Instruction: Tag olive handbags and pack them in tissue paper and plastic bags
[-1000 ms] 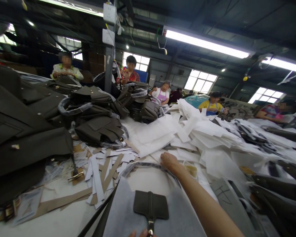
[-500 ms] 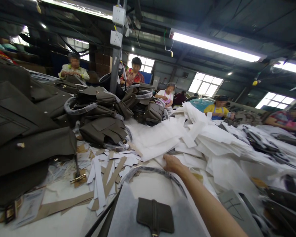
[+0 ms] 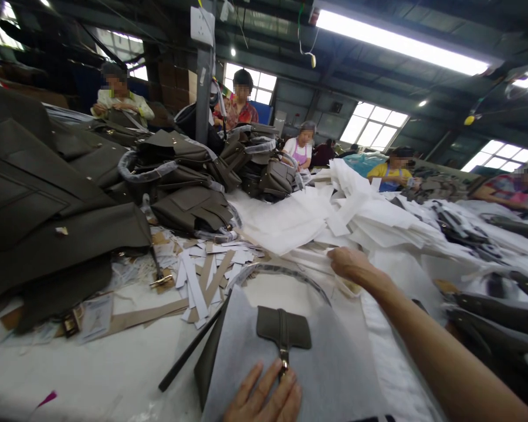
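Observation:
A dark olive handbag (image 3: 211,351) lies before me, covered by a pale translucent sheet (image 3: 334,357). Its flap tab (image 3: 284,328) with a gold clasp shows through an opening, and the wrapped handle (image 3: 286,268) arches above. My left hand (image 3: 266,395) rests flat near the clasp, fingers extended. Beyond the handle, my right hand (image 3: 351,266) has its fingers curled on the edge of a thin white sheet (image 3: 310,258), beside the large pile of white sheets (image 3: 286,225). My right fingertips are partly hidden.
Dark bags with wrapped handles (image 3: 189,205) are heaped at left and centre. Paper strips (image 3: 193,287) and a gold-clasped strap (image 3: 162,280) lie left of my bag. More dark pieces (image 3: 497,328) are at right. Several co-workers (image 3: 242,105) sit behind, around a post (image 3: 203,94).
My left hand has come into view onto the covered bag. My right hand has moved right along the white sheets. The view has tilted down, and the grey marked piece at right has left view.

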{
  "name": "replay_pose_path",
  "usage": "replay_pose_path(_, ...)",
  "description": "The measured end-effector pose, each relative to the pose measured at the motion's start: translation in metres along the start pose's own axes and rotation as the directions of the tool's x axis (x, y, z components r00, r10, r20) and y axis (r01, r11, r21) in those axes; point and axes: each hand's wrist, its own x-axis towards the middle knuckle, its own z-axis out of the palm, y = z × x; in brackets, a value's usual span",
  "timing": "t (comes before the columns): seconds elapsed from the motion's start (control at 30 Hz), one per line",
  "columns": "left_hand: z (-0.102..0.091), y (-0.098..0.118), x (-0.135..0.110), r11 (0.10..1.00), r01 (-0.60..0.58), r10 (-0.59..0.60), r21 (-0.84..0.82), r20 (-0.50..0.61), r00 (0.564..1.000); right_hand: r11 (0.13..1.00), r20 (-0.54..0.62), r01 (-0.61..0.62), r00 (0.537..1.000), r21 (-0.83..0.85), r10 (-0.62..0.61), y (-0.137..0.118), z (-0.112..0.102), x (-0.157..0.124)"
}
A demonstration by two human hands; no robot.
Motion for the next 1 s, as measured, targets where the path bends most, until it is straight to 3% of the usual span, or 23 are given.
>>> replay_pose_path(0.1, -0.022, -0.008, 0.015, 0.997, -0.065, 0.072, -0.051, 0.143, 0.987, 0.999, 0.011, 0.039, 0.999, 0.006, -0.039, 0.015, -0.023, -0.058)
replay_pose_path(0.2, -0.039, -0.011, 0.025, 0.992, -0.06, 0.085, -0.108, 0.241, 0.967, 0.962, -0.153, 0.229, 0.967, 0.151, -0.206, -0.002, -0.023, -0.123)
replay_pose_path(0.3, -0.045, -0.007, 0.028, 0.99, -0.022, 0.065, -0.142, 0.303, 0.951, 0.876, -0.31, 0.435, 0.879, 0.21, -0.362, -0.045, 0.008, -0.171)
replay_pose_path(0.37, -0.045, -0.004, 0.028, 0.989, 0.004, 0.045, -0.15, 0.322, 0.946, 0.866, -0.332, 0.472, 0.853, 0.161, -0.403, -0.073, 0.041, -0.189)
replay_pose_path(0.47, -0.044, 0.001, 0.025, 0.976, 0.076, 0.0, -0.202, 0.353, 0.936, 0.893, -0.405, 0.446, 0.828, 0.057, -0.388, -0.099, 0.088, -0.202)
replay_pose_path(0.57, -0.045, 0.003, 0.022, 0.955, 0.127, -0.024, -0.268, 0.356, 0.934, 0.895, -0.468, 0.445, 0.795, 0.02, -0.385, -0.105, 0.111, -0.207)
replay_pose_path(0.8, -0.05, 0.002, 0.025, 0.954, 0.117, -0.026, -0.276, 0.311, 0.95, 0.87, -0.488, 0.486, 0.783, 0.09, -0.387, -0.105, 0.091, -0.204)
replay_pose_path(1.0, -0.053, -0.001, 0.024, 0.965, 0.083, 0.022, -0.249, 0.391, 0.92, 0.811, -0.674, 0.575, 0.642, 0.109, -0.365, -0.107, 0.095, -0.205)
